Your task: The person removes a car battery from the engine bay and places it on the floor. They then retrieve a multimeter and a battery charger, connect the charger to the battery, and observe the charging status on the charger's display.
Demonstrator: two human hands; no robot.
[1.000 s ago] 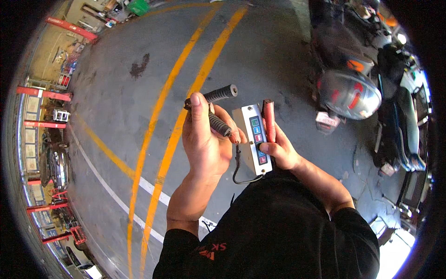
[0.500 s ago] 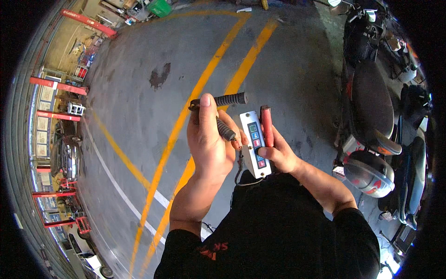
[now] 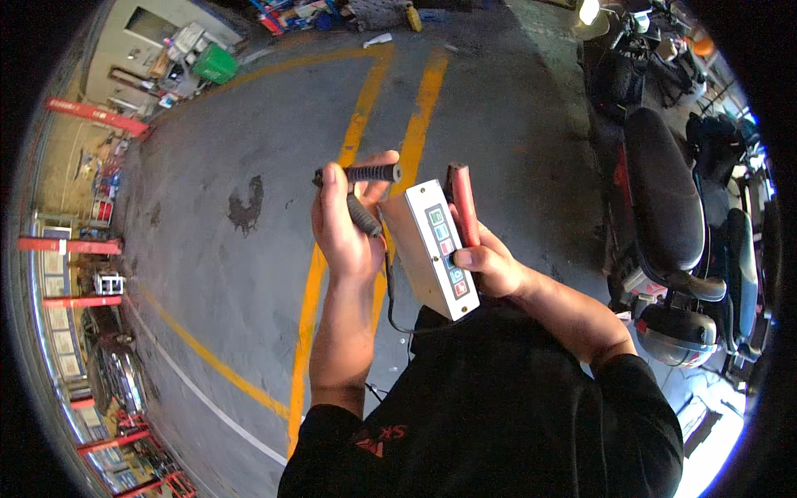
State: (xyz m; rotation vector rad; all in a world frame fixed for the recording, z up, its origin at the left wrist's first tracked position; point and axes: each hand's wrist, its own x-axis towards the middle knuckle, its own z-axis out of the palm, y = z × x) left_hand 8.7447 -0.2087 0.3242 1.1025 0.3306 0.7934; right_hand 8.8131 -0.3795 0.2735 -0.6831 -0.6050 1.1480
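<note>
My left hand [image 3: 339,241] is closed round a black clamp [image 3: 372,173] with two ribbed handles spread in a V. Its jaws are hidden in the hand. A dark cable [image 3: 393,303] hangs below that hand and curves toward the bottom of a pale metal box [image 3: 413,249]. The box has a white front with a column of coloured square buttons. My right hand [image 3: 496,264] grips the box by its right edge, thumb on the front near the lower buttons. A red-handled clamp [image 3: 465,206] stands along the box's right side, held in the same hand.
Parked motorcycles with a long black seat [image 3: 664,178] and a grey top case [image 3: 677,334] line the right. Red lift posts [image 3: 98,116] and vehicles stand along the left. A green bin [image 3: 216,64] is at the far left. Yellow lines [image 3: 422,100] cross the grey floor.
The box has turned, so its left side now shows. My left hand has drawn away from the box with the black clamp. The whole view has shifted.
</note>
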